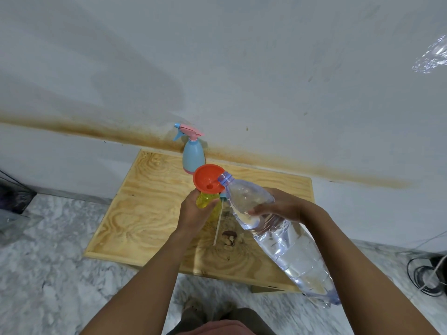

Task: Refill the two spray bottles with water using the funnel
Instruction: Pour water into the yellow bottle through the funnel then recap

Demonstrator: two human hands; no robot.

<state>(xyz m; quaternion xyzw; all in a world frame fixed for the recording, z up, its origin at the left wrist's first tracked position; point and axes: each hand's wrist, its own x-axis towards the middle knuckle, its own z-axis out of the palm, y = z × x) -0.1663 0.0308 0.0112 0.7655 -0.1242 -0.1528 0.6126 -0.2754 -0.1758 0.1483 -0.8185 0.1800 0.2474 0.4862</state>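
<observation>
Left grip [193, 215], a bare hand, is clamped round the upper part of the yellow spray bottle [204, 201], fingers curled about it from the near side. I read this bottle as upright, over the middle of the wooden counter [145, 201]; I cannot tell whether its base rests on the wood. An orange funnel [208, 177] sits in its open neck, bowl upward.

Right grip [278, 206], also a bare hand, is clamped on the shoulder of a large clear water bottle [287, 245], thumb on the near face and fingers wrapped round the far side. The water bottle is tilted, base toward me and low on the right, uncapped mouth raised and touching the right edge of the funnel rim. Water fills the lower length of it; the part near the mouth looks clear. I cannot tell whether any water is running into the funnel.

A removed spray head [223, 195] with its long pale tube lies on the counter, just to the right of the yellow spray bottle and partly hidden behind the water bottle.

A blue spray bottle [193, 155] with a pink and blue trigger top stands upright at the back edge of the counter, just behind the funnel, against the white wall [266, 68].

A brown stain [229, 235] marks the counter near its front. Cables [425, 274] lie on the marbled floor [60, 262] at the right.
</observation>
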